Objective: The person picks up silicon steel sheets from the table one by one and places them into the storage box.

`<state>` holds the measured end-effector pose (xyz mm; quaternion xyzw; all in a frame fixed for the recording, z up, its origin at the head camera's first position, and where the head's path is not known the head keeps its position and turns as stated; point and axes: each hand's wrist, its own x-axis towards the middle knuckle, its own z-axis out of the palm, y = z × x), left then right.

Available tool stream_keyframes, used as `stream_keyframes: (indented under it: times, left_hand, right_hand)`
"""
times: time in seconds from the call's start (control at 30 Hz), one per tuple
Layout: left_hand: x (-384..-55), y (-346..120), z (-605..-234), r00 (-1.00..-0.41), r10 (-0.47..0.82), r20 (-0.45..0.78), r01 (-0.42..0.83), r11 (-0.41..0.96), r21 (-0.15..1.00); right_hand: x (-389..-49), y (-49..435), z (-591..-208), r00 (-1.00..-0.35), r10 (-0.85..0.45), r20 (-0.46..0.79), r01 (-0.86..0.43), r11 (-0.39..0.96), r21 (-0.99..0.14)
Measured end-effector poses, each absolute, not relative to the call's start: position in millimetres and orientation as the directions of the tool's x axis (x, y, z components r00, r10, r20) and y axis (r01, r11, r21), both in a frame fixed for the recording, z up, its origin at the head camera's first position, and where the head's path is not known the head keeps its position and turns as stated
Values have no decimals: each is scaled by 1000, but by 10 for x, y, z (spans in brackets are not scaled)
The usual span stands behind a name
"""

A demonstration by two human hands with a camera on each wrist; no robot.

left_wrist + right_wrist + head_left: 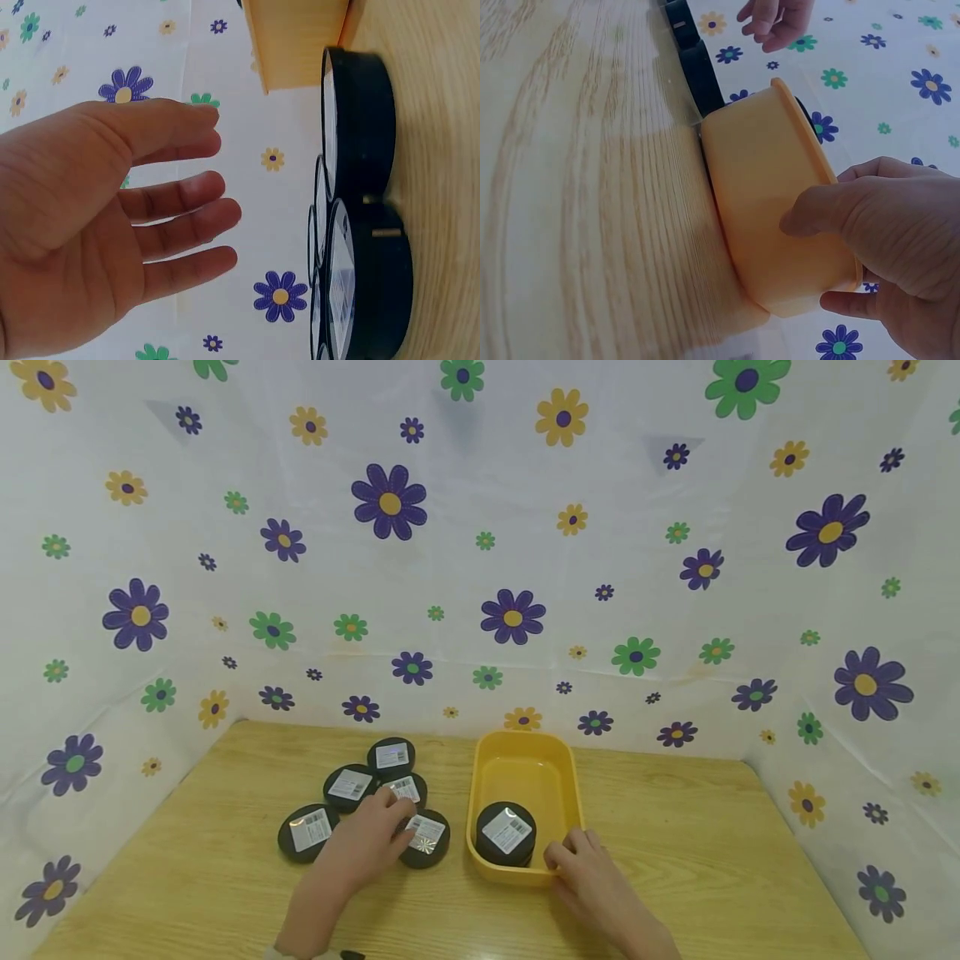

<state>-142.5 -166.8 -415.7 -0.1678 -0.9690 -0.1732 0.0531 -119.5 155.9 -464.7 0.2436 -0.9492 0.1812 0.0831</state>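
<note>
Several flat round black containers with white labels lie in a cluster on the table, among them a near right one (426, 839) and a far one (391, 758). My left hand (366, 843) is over this cluster, fingers loosely bent and holding nothing; the left wrist view shows the hand (82, 217) apart from the containers (365, 124). To the right stands a yellow plastic tub (527, 745). My right hand (600, 885) grips its near right corner, thumb on the outer wall (772, 180). Inside the tub, at its near left, lies a labelled black container (507, 832), seemingly atop another.
The wooden table (697, 852) meets a white flower-printed cloth (450, 560) hung along the back and both sides. The leftmost black container (308, 832) lies beside my left forearm.
</note>
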Motion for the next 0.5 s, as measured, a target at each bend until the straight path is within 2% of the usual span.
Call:
stream_keyframes:
  times: [0.17, 0.5]
  left_hand:
    - [-1433, -1732, -4151, -952, 283, 120, 307, 889, 339]
    - [-1452, -1815, -4165, -954, 278, 116, 301, 893, 334]
  right_hand:
    - [-1196, 1565, -4638, -871, -433, 233, -490, 806, -332]
    - [-1200, 1583, -4660, -837, -453, 307, -539, 779, -322]
